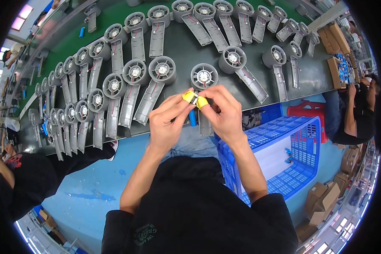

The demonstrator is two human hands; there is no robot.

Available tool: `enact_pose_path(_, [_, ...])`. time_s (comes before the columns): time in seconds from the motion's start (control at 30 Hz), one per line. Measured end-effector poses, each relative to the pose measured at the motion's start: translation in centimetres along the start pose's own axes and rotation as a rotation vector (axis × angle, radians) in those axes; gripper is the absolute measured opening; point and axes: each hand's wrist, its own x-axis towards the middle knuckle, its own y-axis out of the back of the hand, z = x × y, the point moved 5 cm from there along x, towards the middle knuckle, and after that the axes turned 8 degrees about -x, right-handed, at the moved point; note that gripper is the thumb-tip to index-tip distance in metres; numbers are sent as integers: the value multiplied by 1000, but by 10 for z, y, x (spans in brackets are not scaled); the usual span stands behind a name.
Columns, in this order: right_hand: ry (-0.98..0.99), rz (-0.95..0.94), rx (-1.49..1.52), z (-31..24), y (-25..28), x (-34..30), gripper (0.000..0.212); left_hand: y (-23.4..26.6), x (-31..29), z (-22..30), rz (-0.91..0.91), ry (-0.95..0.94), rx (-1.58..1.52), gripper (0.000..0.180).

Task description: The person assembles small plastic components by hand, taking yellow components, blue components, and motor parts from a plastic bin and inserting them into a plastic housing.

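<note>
My left hand [167,122] and my right hand [225,114] meet in front of me at the table's near edge, fingers pinched together. Between the fingertips is a small dark part with light metallic stripes [194,100]; its kind is too small to make out. Bright yellow material [202,102] wraps the fingertips at both sides of it. Just below hangs or lies a blue cylinder, like a battery cell [192,118]; whether it is joined to the small part is unclear. Under and behind my hands sits a grey handheld fan shell [204,76], its handle partly hidden.
Several rows of grey fan shells [162,70] with open handles and red wires cover the dark green table [190,48]. A blue plastic crate [269,146] stands at my right, a red stool [309,112] behind it. People work at both sides. Cardboard boxes [321,201] stand at lower right.
</note>
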Motion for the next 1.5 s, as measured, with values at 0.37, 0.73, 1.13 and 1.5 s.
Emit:
enact_pose_path(0.37, [69, 53, -49, 1, -1, -3, 26, -1, -9, -18, -6, 165, -138, 26])
enact_pose_path(0.73, [200, -7, -118, 2, -2, 4, 27, 1, -2, -25, -114, 203, -250, 27])
enact_pose_path(1.13, [191, 26, -67, 5, -5, 1, 30, 3, -7, -28, -23, 192, -293, 24])
enact_pose_path(1.5, [277, 20, -139, 3, -8, 1, 31, 4, -5, -21, -45, 157, -181, 20])
